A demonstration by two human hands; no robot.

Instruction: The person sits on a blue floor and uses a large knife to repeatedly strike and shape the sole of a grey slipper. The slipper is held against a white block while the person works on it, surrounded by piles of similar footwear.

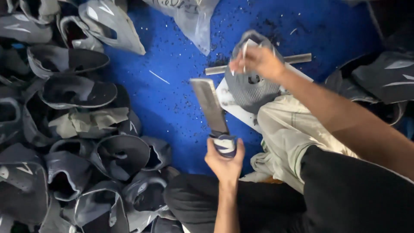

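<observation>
The grey shoe top (250, 84) is up in the air, just over a white board (228, 103) on the blue floor (172, 99). It looks soft, thin and light, so it will bend and flop; I think the best place to hold it is at the top edge, where it is pinched now. The right hand (258, 62) has its fingers squeezed together on that top edge. The left hand (224, 162) is lower down, with its fingers wrapped tight around the taped handle of a flat metal blade (210, 103). The blade looks stiff, hard and maybe sharp, so the handle is the safe part to hold. A metal bar (297, 59) lies on the floor behind the shoe top. Little dark bits are all over the blue floor. A big pile of dark shoe tops (73, 142) sits at the left.
</observation>
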